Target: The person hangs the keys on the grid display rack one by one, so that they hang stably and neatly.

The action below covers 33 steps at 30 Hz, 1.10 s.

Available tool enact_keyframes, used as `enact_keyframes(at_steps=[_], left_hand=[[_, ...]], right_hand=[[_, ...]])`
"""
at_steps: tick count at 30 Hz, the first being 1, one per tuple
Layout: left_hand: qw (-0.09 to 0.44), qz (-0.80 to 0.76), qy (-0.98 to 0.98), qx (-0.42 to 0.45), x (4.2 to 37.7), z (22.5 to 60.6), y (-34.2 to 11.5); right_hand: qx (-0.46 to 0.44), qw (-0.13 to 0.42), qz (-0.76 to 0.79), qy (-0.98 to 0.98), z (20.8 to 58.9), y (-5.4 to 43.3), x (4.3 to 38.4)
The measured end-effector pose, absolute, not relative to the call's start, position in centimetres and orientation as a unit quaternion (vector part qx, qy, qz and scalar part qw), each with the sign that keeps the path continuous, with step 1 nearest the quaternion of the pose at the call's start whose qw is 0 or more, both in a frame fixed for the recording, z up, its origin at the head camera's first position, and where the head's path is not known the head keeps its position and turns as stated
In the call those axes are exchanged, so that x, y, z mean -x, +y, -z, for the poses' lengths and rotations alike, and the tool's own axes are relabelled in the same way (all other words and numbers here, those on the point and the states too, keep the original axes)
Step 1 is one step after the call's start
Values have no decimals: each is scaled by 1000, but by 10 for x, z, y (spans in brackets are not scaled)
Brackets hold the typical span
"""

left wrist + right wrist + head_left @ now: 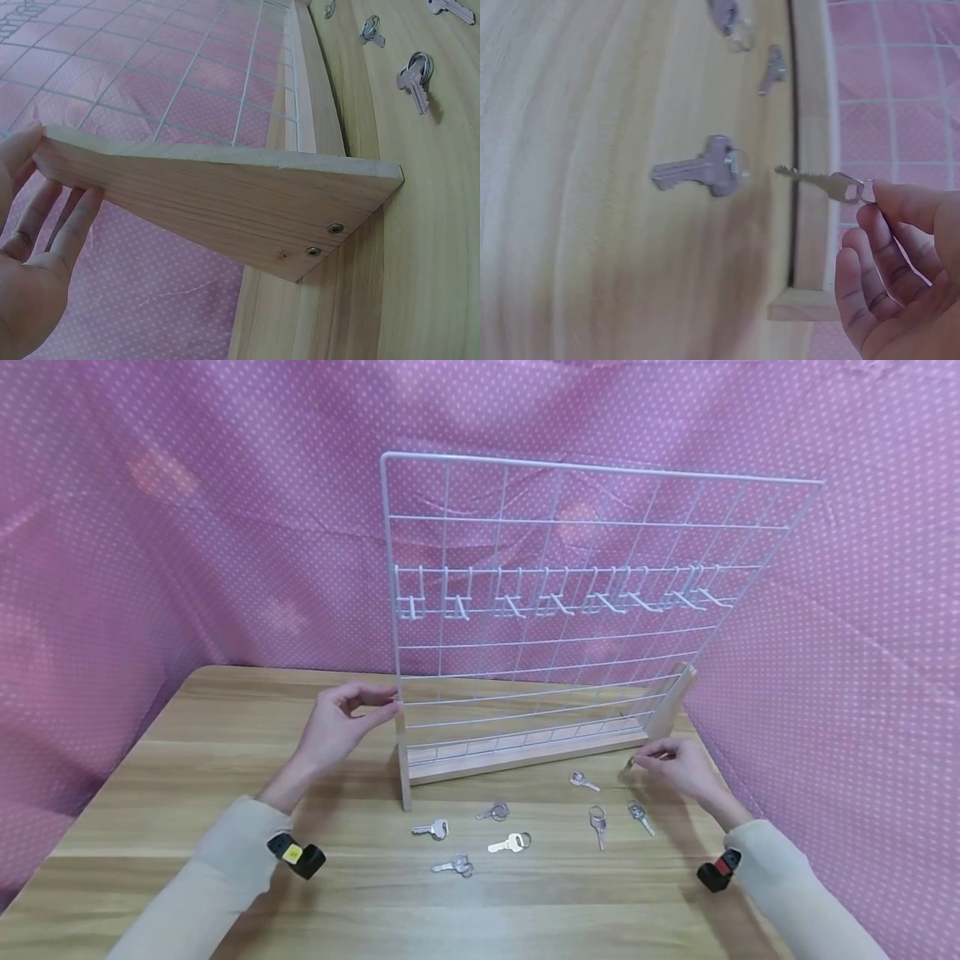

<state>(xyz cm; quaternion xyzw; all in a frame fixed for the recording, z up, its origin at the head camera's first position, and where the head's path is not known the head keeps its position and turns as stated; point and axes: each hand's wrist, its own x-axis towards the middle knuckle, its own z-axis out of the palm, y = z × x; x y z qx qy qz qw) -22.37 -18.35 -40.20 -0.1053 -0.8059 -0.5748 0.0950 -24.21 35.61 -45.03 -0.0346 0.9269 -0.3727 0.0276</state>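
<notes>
Right grip (pixel 678 768) pinched a key (pixel 829 184) by its ring end, thumb against finger, just in front of a white wire rack (pixel 577 571) toward the right edge of the surface (pixel 540 897); the head view caught that key as little more than a sliver. Left grip (pixel 341 720) clasped the rack's wooden side panel (pixel 217 199) at its narrow end. Seven loose keys (pixel 513 842) lay on the surface, any stamping too small to read, one cut off atop the right wrist view. The surface's near edge fell out of shot.
</notes>
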Motion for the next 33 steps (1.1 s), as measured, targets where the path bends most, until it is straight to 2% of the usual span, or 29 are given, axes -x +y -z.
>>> enact_keyframes(at_steps=[6,14,20,26,33], left_hand=[[90,578,-804,108,225,402,-184],[83,583,-802,104,225,403,-186],[87,581,-802,108,225,404,-186],[91,580,-802,112,226,404,-185],[85,572,-808,113,226,402,-186]], right_hand=[[53,28,386,921,426,363,235],[72,72,360,927,388,367,227],[65,80,344,933,354,371,226],[66,72,314,944,304,373,226],[59,14,323,944,250,370,224]])
